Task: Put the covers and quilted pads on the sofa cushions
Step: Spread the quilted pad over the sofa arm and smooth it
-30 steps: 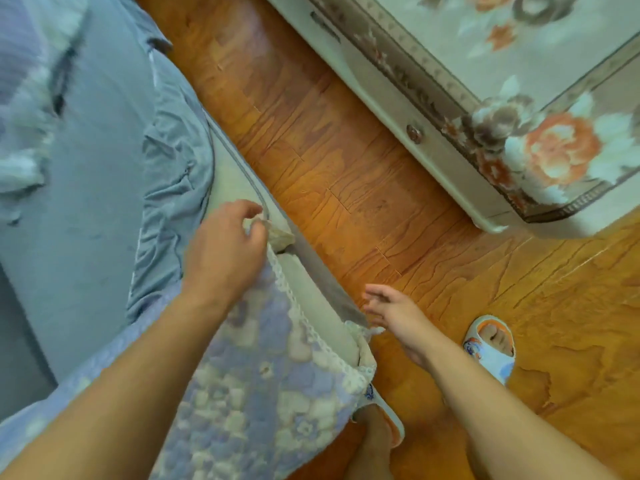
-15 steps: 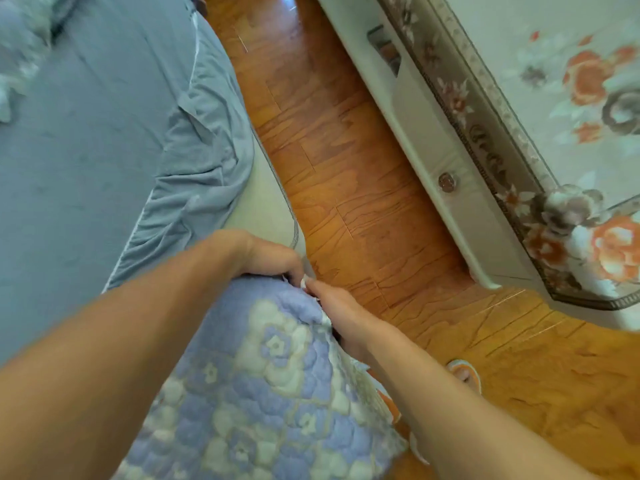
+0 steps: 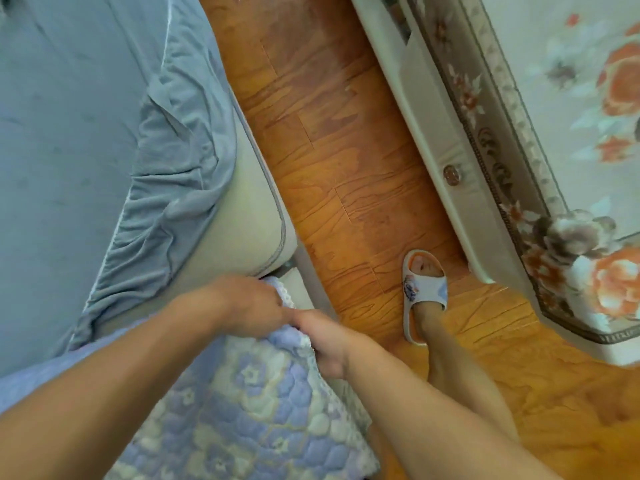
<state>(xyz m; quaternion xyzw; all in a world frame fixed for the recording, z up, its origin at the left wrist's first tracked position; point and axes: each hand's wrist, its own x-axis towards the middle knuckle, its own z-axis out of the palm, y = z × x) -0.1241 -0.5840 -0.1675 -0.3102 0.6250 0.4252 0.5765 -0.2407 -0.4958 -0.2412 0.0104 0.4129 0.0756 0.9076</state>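
Left hand: grasps quilted pad corner.
Right hand: grips pad's edge.
Pad: over beige cushion.

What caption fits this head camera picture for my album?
Both hands, left and right, grip the corner of a quilted pad on the sofa cushion.

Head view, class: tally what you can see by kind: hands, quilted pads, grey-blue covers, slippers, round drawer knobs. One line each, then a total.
Hands: 2, the left hand and the right hand, both gripping the pad's corner
Quilted pad: 1
Grey-blue cover: 1
Slipper: 1
Drawer knob: 1
Total: 6
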